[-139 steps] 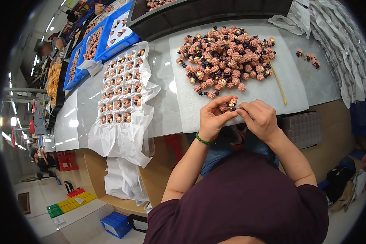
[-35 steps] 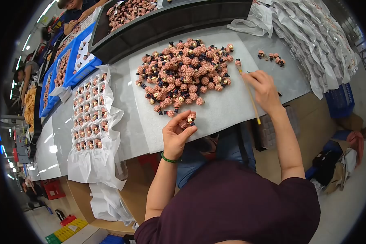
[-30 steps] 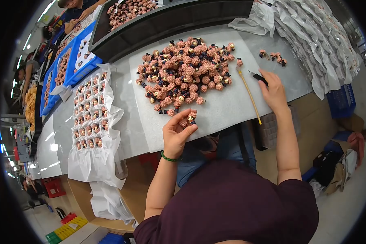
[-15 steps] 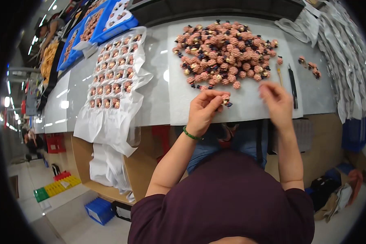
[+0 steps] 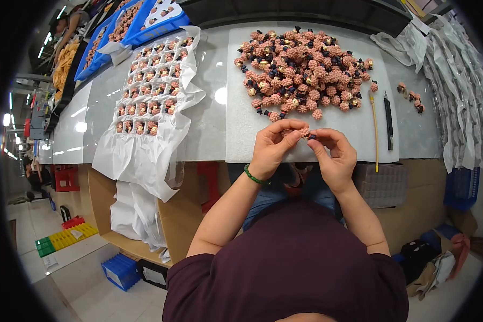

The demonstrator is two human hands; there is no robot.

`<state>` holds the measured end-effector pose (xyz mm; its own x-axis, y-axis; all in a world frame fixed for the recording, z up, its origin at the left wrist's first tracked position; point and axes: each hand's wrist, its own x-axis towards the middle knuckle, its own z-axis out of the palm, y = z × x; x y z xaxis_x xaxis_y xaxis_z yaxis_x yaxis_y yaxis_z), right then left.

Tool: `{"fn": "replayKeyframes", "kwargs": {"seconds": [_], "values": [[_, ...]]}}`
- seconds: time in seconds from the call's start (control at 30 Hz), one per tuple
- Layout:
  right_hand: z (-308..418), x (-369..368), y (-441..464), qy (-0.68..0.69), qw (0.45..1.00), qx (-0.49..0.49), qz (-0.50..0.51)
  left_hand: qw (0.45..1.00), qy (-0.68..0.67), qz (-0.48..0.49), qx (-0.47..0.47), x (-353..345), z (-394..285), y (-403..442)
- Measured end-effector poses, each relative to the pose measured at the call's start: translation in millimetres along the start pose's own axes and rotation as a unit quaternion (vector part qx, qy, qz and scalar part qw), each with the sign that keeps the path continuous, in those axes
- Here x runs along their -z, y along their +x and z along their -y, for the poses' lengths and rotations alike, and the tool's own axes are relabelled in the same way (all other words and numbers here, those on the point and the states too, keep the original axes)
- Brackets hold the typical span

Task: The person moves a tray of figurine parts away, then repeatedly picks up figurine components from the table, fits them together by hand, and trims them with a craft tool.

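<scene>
A small figurine [image 5: 305,132] is pinched by the left hand [image 5: 270,149] and right hand [image 5: 338,162]; beyond the grip, similar figurines [image 5: 306,72] are heaped; rightward, a knife [image 5: 389,124] is laid.

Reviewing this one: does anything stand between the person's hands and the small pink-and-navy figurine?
Nothing visible does. The left hand and right hand meet at the small pink-and-navy figurine, fingers on it; the heap of similar figurines lies beyond, not between.

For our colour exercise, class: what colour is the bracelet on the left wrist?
The bracelet is green; the head view shows it.
</scene>
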<state>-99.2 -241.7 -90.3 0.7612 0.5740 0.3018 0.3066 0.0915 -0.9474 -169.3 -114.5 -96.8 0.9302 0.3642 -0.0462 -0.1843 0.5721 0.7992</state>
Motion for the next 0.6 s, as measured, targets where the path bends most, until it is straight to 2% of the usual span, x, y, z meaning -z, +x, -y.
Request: {"fn": "replayKeyframes", "kwargs": {"seconds": [0.03, 0.13, 0.4, 0.57, 0.6], "values": [[-1.6, 0.3, 0.4, -0.001, 1.000, 0.000, 0.000, 1.000, 0.000, 0.000, 0.000, 0.5, 1.1, 0.5], [-7.7, 0.6, 3.0, -0.078, 0.992, 0.100, 0.002, 1.000, -0.001, 0.009, -0.018, 5.3, 5.8, 2.5], [-10.6, -3.6, 6.9, -0.023, 0.992, 0.113, -0.041, 0.998, -0.037, 0.045, -0.016, 8.3, 6.3, 4.9], [-12.1, 5.8, 7.9, -0.018, 0.997, 0.073, -0.005, 0.992, -0.111, 0.049, 0.021, 3.4, -4.4, 3.9], [-11.9, 8.2, 9.7, 0.033, 0.999, 0.016, 0.017, 0.989, -0.139, 0.044, 0.022, 0.2, -7.6, 3.6]]}}
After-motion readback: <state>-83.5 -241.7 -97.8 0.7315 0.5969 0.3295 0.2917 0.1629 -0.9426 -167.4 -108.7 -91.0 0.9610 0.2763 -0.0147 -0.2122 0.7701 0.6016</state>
